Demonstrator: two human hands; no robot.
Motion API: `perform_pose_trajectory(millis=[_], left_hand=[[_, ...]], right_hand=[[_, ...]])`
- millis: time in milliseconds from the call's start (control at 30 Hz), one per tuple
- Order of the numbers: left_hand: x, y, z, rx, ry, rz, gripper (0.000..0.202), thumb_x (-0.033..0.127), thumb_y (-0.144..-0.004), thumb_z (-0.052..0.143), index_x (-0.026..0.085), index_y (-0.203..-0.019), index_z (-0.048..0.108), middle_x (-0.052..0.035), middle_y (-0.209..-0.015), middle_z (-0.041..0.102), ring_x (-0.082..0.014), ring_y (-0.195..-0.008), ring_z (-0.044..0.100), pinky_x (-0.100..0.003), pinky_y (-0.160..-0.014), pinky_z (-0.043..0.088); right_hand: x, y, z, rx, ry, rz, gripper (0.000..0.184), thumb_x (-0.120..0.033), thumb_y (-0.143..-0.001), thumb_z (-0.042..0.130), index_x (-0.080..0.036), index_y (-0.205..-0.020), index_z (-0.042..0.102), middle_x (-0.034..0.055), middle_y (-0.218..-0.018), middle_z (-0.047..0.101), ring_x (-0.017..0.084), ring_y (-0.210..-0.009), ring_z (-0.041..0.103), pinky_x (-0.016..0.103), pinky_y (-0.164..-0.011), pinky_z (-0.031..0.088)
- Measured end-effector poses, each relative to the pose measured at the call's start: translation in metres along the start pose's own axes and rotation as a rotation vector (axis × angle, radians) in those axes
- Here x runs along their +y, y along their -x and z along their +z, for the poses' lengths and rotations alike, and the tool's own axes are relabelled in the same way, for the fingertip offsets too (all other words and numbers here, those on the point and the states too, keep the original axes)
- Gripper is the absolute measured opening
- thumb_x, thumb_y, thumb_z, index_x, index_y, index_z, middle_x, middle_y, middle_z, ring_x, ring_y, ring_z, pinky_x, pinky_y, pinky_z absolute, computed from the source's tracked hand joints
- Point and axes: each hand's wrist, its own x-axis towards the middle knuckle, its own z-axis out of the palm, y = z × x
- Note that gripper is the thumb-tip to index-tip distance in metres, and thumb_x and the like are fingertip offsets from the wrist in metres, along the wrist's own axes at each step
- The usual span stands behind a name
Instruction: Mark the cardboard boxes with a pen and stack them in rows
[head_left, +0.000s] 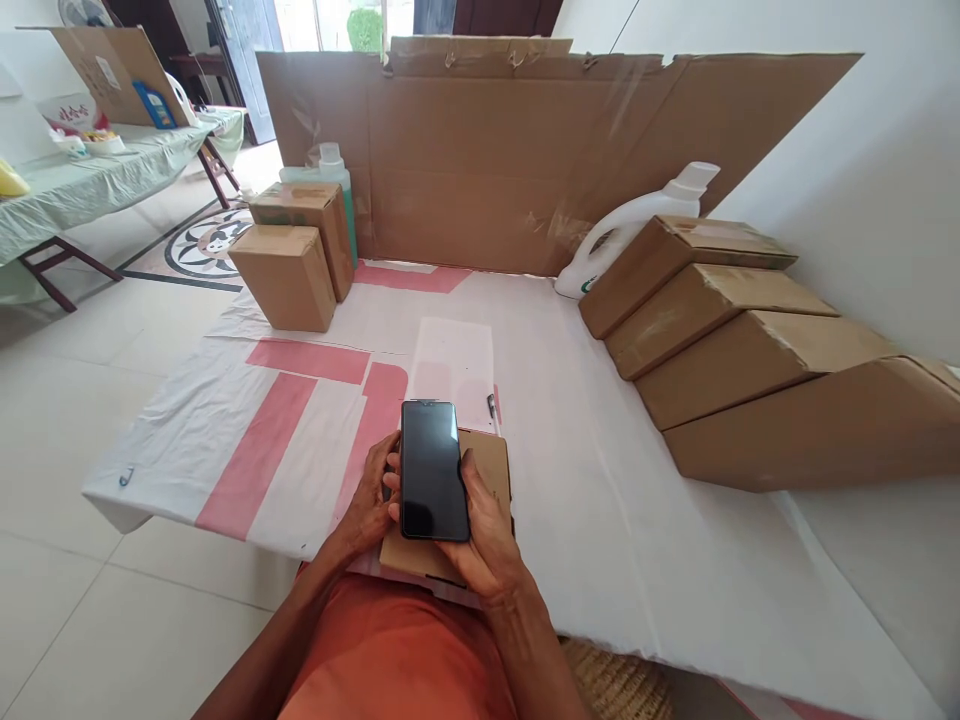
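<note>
A black smartphone (433, 475) with a dark screen is in my right hand (487, 535). The thumb lies along the phone's right edge, and fingertips curl round its left side. Beneath the phone lies a flat brown cardboard box (491, 460), close to the table's front edge. Close to the left sides of the phone and the box is my left hand (371, 500). Its fingers are partly hidden, so I cannot tell whether it grips anything. Beyond the box are a white sheet of paper (453, 360) and a pen (492, 408).
The table (637, 520) has a white and pink cover. Two cartons (285, 280) and a green-liquid bottle (349, 215) stand at left. Several cartons (750, 345) lean at right by a white jug (626, 225). A cardboard panel (465, 160) closes off the back.
</note>
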Motion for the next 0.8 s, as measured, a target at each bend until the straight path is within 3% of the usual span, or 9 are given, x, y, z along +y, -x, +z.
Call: perform_pose_trajectory(millis=[200, 367, 500, 667, 800], left_hand=[[0.000, 0.000, -0.001, -0.007, 0.015, 0.003, 0.075, 0.070, -0.093, 0.057, 0.031, -0.156, 0.044, -0.0097, -0.160, 0.044, -0.0337, -0.148, 0.039, -0.051, -0.127, 0.031], [-0.003, 0.000, -0.002, -0.007, 0.002, -0.021, 0.076, 0.061, -0.095, 0.062, 0.028, -0.159, 0.038, -0.0114, -0.163, 0.040, -0.0341, -0.153, 0.034, -0.053, -0.129, 0.026], [-0.003, 0.001, 0.000, -0.014, 0.012, -0.039, 0.080, 0.057, -0.093, 0.067, 0.027, -0.160, 0.034, -0.0128, -0.163, 0.038, -0.0334, -0.153, 0.036, -0.052, -0.128, 0.028], [0.002, 0.002, 0.000, 0.002, 0.057, -0.041, 0.073, 0.066, -0.099, 0.049, 0.024, -0.158, 0.039, -0.0131, -0.164, 0.039, -0.0313, -0.155, 0.034, -0.050, -0.130, 0.026], [0.000, 0.003, -0.002, 0.059, 0.117, -0.120, 0.073, 0.069, -0.102, 0.038, 0.021, -0.157, 0.040, -0.0151, -0.164, 0.040, -0.0315, -0.154, 0.037, -0.053, -0.129, 0.027]], right_hand=[[-0.006, -0.003, 0.000, 0.002, 0.006, 0.040, 0.064, -0.074, -0.096, 0.041, -0.023, -0.105, 0.079, 0.0131, -0.088, 0.080, 0.036, -0.097, 0.078, 0.049, -0.072, 0.065], [-0.022, 0.002, -0.008, 0.027, -0.041, -0.011, 0.064, -0.075, -0.095, 0.046, -0.022, -0.112, 0.077, 0.0144, -0.103, 0.081, 0.033, -0.098, 0.078, 0.049, -0.076, 0.065], [-0.046, 0.017, -0.052, 0.280, -0.049, -0.157, 0.060, -0.071, -0.090, 0.062, -0.020, -0.118, 0.075, 0.0128, -0.110, 0.080, 0.029, -0.097, 0.078, 0.043, -0.082, 0.066], [-0.048, 0.026, -0.133, 0.812, 0.412, -0.281, 0.058, -0.073, -0.080, 0.068, -0.019, -0.097, 0.075, 0.0073, -0.082, 0.077, 0.028, -0.084, 0.075, 0.038, -0.070, 0.064], [-0.030, 0.022, -0.169, 0.922, 0.617, -0.263, 0.051, -0.071, -0.076, 0.067, -0.020, -0.079, 0.068, 0.0012, -0.064, 0.063, 0.025, -0.073, 0.066, 0.034, -0.060, 0.056]])
